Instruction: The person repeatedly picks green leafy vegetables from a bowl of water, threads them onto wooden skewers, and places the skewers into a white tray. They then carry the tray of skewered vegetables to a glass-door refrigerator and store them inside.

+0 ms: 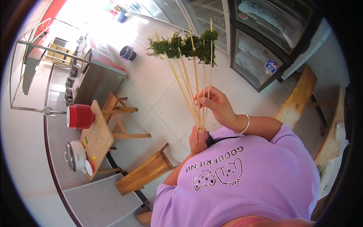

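Note:
My left hand (198, 141) grips a bundle of thin bamboo skewers (185, 82) by their lower ends, close to my chest. The skewers fan out upward. Dark green shredded leafy food, perhaps seaweed (181, 46), is threaded near their tops, with bare points sticking out above some pieces. My right hand (217, 106), with a bangle on its wrist, is among the sticks at mid-length, thumb and fingers bent. Sticks cross in front of its fingertips, so whether it pinches one cannot be told.
Left, a wooden table (99, 130) holds stacked red containers (80, 116) and a rice cooker (76, 156). Wooden benches (147, 170) stand nearby. A glass-door refrigerator (255, 54) is at upper right, another wooden bench (296, 95) below it. A lined bin (128, 53) stands by the counter (96, 76).

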The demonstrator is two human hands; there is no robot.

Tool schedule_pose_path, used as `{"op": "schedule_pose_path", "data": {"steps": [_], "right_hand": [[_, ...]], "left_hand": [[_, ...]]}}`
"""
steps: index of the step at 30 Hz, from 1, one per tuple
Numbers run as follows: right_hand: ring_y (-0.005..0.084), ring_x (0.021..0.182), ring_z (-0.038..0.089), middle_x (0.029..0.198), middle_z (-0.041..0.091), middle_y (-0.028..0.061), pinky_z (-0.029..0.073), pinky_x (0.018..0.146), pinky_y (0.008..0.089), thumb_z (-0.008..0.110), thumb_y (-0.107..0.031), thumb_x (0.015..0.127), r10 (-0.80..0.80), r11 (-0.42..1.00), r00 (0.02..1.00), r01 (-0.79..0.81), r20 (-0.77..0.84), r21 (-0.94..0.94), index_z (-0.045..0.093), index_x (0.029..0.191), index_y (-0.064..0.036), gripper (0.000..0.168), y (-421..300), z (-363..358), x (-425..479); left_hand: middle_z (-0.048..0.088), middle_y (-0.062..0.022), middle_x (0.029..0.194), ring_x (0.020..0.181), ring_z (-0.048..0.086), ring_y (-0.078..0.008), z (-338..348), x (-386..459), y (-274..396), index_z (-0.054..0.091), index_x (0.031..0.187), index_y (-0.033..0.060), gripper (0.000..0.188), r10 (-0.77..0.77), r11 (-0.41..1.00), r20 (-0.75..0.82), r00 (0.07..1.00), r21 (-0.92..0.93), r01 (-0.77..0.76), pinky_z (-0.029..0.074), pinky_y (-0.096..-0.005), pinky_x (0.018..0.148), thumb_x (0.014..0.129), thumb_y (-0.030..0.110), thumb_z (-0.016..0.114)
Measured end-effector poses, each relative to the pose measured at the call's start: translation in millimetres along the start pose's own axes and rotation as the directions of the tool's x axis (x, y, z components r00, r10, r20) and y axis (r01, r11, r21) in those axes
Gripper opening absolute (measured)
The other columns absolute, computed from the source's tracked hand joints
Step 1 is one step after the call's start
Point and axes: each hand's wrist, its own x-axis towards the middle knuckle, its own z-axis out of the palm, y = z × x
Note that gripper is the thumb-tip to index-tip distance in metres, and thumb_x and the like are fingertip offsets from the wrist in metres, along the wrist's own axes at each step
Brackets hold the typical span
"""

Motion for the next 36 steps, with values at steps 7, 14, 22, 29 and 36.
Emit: {"op": "schedule_pose_path", "data": {"steps": [7, 14, 22, 29, 36], "right_hand": [[0.011, 0.078, 0.051, 0.09, 0.055, 0.0072, 0.042, 0.073, 0.0248, 0.045, -0.014, 0.085, 0.061, 0.998, 0.998, -0.061, 0.0, -0.03, 0.046, 0.101, -0.002, 0.02, 21.2, 4.7, 59.3], [0.0111, 0.072, 0.052, 0.082, 0.053, 0.0069, 0.044, 0.069, 0.0245, 0.04, -0.014, 0.087, 0.1, 0.99, 0.995, -0.098, 0.016, -0.105, 0.034, 0.11, -0.002, 0.027, 74.8, 33.3, 164.2], [0.0104, 0.061, 0.047, 0.072, 0.043, 0.0027, 0.042, 0.058, 0.0227, 0.036, -0.007, 0.085, 0.131, 0.964, 0.987, -0.148, -0.09, -0.219, 0.036, 0.103, -0.003, 0.018, 151.7, 79.3, 308.9], [0.0108, 0.05, 0.044, 0.062, 0.044, 0.0035, 0.039, 0.048, 0.0244, 0.037, -0.005, 0.082, 0.163, 0.914, 0.984, -0.18, -0.077, -0.364, 0.038, 0.092, -0.001, 0.011, 200.8, 95.8, 439.8], [0.0131, 0.049, 0.044, 0.06, 0.044, 0.0046, 0.038, 0.047, 0.027, 0.037, -0.008, 0.081, 0.215, 0.909, 0.976, -0.214, -0.04, -0.358, 0.037, 0.088, -0.002, 0.01, 227.1, 72.5, 562.4]], "left_hand": [[0.039, 0.0006, 0.052, 0.045, 0.034, -0.006, -17.4, 51.6, 1.1, 0.041, 0.072, 0.004, 0.021, 0.086, 0.973, -0.115, 0.99, 0.225, -0.058, 0.027, -0.0212, 0.039, 0.086, 0.018, 0.035], [0.038, 0.0012, 0.052, 0.045, 0.034, -0.0063, -85.6, 151.4, -3.2, 0.042, 0.072, 0.0045, 0.02, 0.02, 0.941, -0.054, 0.998, 0.338, 0.0, 0.028, -0.0217, 0.04, 0.086, 0.019, 0.038], [0.048, -0.0089, 0.057, 0.05, 0.046, -0.0175, -198.0, 276.3, 6.6, 0.044, 0.08, 0.0022, 0.019, -0.203, 0.931, 0.081, 0.976, 0.326, 0.166, 0.036, -0.03, 0.047, 0.086, 0.018, 0.038], [0.048, -0.0034, 0.058, 0.051, 0.044, -0.01, -248.0, 399.9, 6.7, 0.045, 0.082, 0.002, 0.017, -0.221, 0.966, 0.141, 0.965, 0.168, 0.196, 0.037, -0.0246, 0.048, 0.088, 0.014, 0.036], [0.05, -0.0036, 0.066, 0.06, 0.048, -0.0105, -261.0, 523.5, 13.6, 0.046, 0.086, 0.0014, 0.015, -0.279, 0.96, 0.163, 0.946, 0.047, 0.275, 0.04, -0.0224, 0.056, 0.087, 0.012, 0.035]]}}
